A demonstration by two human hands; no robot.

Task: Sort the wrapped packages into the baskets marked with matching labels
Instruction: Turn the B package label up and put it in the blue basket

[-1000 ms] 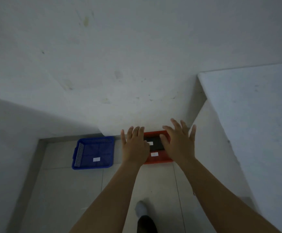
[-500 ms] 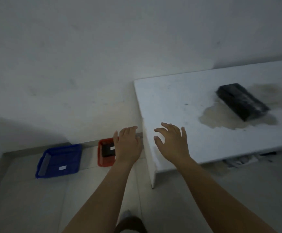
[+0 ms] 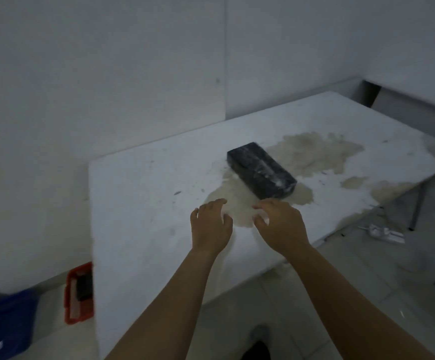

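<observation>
A black wrapped package (image 3: pixel 261 170) lies flat on the white table (image 3: pixel 143 203), on a brownish stain. My left hand (image 3: pixel 211 227) and my right hand (image 3: pixel 280 224) hover side by side over the table, a little nearer to me than the package, fingers apart and curled, holding nothing. On the floor at the lower left stands a red basket (image 3: pixel 72 307) with a black package (image 3: pixel 84 287) inside; the table edge hides its right part. A blue basket (image 3: pixel 6 323) with a white label stands left of it.
A white wall runs behind the table. Metal table legs (image 3: pixel 419 203) and crumpled white wrapping (image 3: pixel 385 232) are on the tiled floor at the right. A second white surface (image 3: pixel 419 92) shows at the far right. My foot (image 3: pixel 259 333) is at the bottom.
The view has swung right from the baskets on the floor to the table. Both empty hands have moved from over the red basket to over the table, near the black package.
</observation>
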